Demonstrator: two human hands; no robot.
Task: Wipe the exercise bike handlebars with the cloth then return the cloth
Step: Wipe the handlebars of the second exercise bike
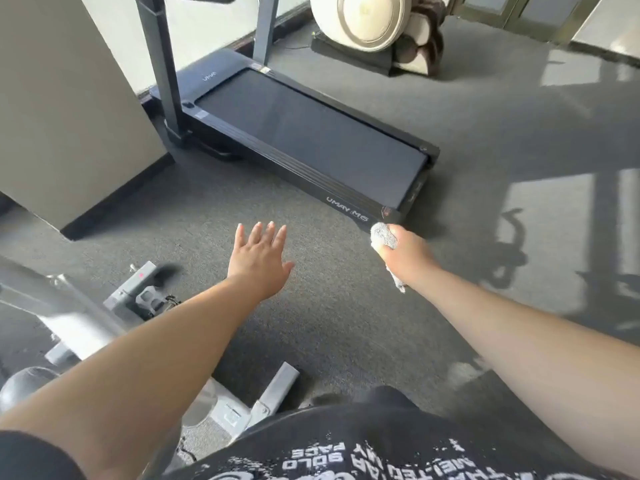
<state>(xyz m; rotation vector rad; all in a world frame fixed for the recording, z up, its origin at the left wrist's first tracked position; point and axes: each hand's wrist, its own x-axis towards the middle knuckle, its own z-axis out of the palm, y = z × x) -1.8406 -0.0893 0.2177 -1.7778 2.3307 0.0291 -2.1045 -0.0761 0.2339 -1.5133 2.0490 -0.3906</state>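
Note:
A small grey cloth (383, 236) is bunched in my right hand (408, 256), and a corner of it hangs out below the wrist side. That hand hovers over the carpet just in front of the treadmill's near corner. My left hand (258, 263) is stretched out flat over the floor, fingers apart, holding nothing. The white and grey exercise bike (81, 322) fills the lower left corner; only its frame, a pedal (149, 299) and base feet show. Its handlebars are out of view.
A black treadmill (304, 133) lies on the grey carpet (346, 306) ahead, its uprights at the far left. A beige pillar (69, 109) stands at the left. A round cream machine (377, 26) on a black base sits at the back. Sunlight patches fall on the floor at right.

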